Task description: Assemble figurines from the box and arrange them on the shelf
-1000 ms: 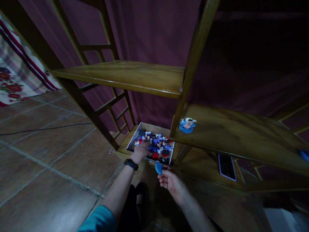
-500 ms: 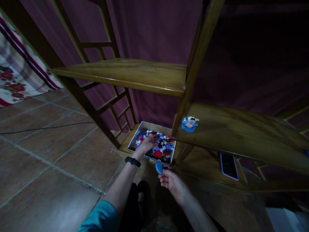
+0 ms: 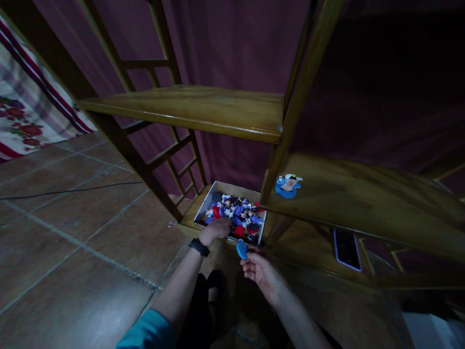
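My left hand (image 3: pixel 217 230), with a dark band on its wrist, is over the near edge of a shallow open box (image 3: pixel 237 188). Its fingers point down among small figurines (image 3: pixel 238 211) in dark, purple, white and red; the fingertips are hidden, so I cannot see whether they grip anything. Just in front of the box, my right hand (image 3: pixel 259 272) pinches a blue round-based figurine (image 3: pixel 241 249) between thumb and fingers. Up to the right, another figurine (image 3: pixel 288 186) with a blue base and a white top stands near the left end of a wooden shelf (image 3: pixel 348 203).
The box sits on the bottom board of a wooden shelf unit (image 3: pixel 185 111) with lattice sides. A phone (image 3: pixel 347 249) with a pale rim lies on the lower board at right. A dark cable (image 3: pixel 72 190) crosses the tiled floor (image 3: pixel 72 271). Behind hangs a purple curtain (image 3: pixel 232 43).
My left hand has drawn back from the middle of the box to its near edge. My right hand keeps the blue figurine almost in place. The view has shifted slightly.
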`<state>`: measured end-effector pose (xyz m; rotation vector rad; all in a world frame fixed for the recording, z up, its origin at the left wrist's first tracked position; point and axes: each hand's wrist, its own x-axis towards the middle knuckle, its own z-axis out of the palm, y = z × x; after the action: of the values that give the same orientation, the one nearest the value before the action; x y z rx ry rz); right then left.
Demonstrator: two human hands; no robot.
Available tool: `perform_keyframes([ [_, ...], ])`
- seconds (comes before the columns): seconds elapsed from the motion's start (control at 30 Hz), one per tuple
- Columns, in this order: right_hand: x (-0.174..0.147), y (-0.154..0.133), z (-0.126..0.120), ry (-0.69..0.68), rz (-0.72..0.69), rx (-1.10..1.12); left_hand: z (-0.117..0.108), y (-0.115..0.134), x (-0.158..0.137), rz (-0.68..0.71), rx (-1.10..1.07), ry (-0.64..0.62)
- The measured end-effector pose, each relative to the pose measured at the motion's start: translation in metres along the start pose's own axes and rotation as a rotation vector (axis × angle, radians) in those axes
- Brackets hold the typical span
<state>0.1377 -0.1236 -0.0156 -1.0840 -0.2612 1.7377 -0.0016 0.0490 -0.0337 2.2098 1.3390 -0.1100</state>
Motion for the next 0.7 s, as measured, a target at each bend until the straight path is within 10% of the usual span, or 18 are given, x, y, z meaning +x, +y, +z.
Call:
perform_keyframes([
  [0.27, -0.001, -0.008, 0.000, 0.035, -0.023, 0.034, 0.003, 0.026, 0.011, 0.058, -0.456, 0.065],
  [0.43, -0.005, -0.008, -0.001, 0.015, -0.012, 0.014, -0.025, -0.011, 0.013, -0.130, -0.370, 0.393],
  [0.7, -0.004, -0.004, -0.002, -0.016, -0.001, 0.012, -0.016, -0.026, 0.013, -0.281, -0.164, 0.296],
])
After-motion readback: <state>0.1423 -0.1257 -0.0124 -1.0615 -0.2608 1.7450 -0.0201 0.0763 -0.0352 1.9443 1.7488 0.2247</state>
